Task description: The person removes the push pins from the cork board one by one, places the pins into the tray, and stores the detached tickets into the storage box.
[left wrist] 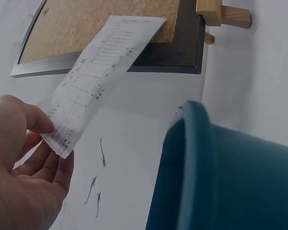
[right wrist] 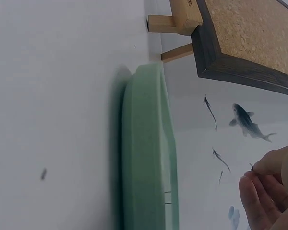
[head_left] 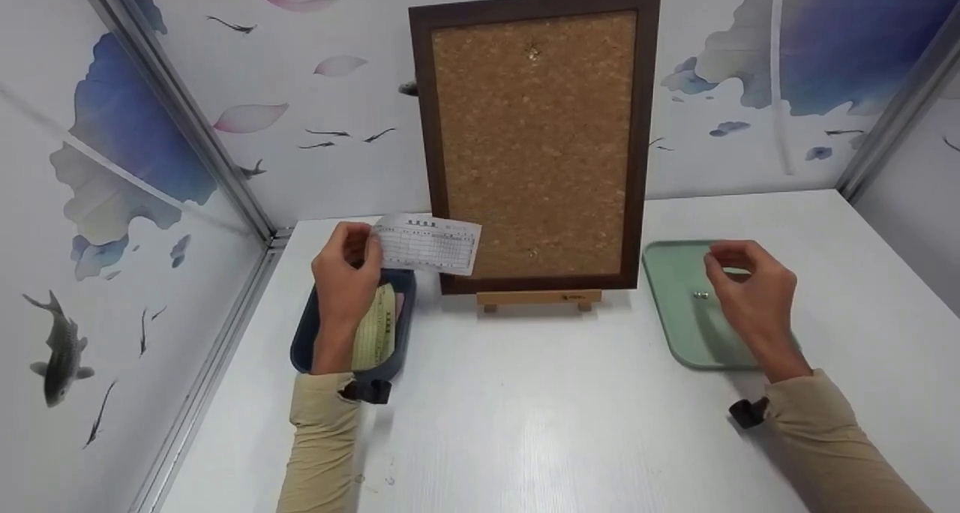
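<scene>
My left hand [head_left: 345, 284] pinches a printed paper slip [head_left: 429, 244] at one end, between thumb and fingers. The slip, with its ruled form, overlaps the lower left corner of the cork board [head_left: 534, 153] in the head view. Under that hand stands a dark blue bin [head_left: 409, 303] with yellowish paper slips [head_left: 375, 329] inside. My right hand [head_left: 754, 295] is above the green tray [head_left: 679, 348], thumb and fingertips together. A thin tip of a pin [right wrist: 252, 166] sticks out between them; the rest is hidden. Small shiny metal pins [head_left: 700, 295] lie on the tray.
The brown-framed board leans upright on a small wooden easel [head_left: 538, 298] at the table's back. Small shiny spots show near the board's top and bottom. White printed panels [head_left: 345, 175] close off the back and sides of the white table [head_left: 517, 423].
</scene>
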Tool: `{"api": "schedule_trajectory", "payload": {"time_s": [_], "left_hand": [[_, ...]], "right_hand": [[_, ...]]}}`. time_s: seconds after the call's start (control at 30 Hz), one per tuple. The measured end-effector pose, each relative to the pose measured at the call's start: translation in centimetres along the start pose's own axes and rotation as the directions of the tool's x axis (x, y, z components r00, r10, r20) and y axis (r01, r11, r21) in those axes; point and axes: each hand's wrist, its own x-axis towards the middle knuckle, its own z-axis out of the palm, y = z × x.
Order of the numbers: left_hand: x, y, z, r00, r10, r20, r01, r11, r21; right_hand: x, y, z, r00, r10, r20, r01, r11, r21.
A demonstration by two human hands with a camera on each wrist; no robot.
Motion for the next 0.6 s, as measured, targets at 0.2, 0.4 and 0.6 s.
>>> {"api": "schedule_trajectory", "payload": {"time_s": [0.2,0.4,0.6], "left_hand": [[0.2,-0.2,-0.9,0.999,0.016,-0.033,-0.014,0.999,0.041],[0.4,-0.3,-1.5,0.997,0.043,-0.071,-0.035,0.994,0.103],[0.5,-0.4,-2.1,0.993,0.060,-0.101,-0.049,0.992,0.113]], "right_hand": [[0.0,0.3,0.1,1.000,0.012,0.012,-0.012,1.000,-0.015],[-0.1,0.4,0.0,0.998,0.055,0.039,-0.055,0.998,-0.010],[-0.2,0.8,0.1,0.996,0.067,0.063,-0.067,0.998,0.000]]}}
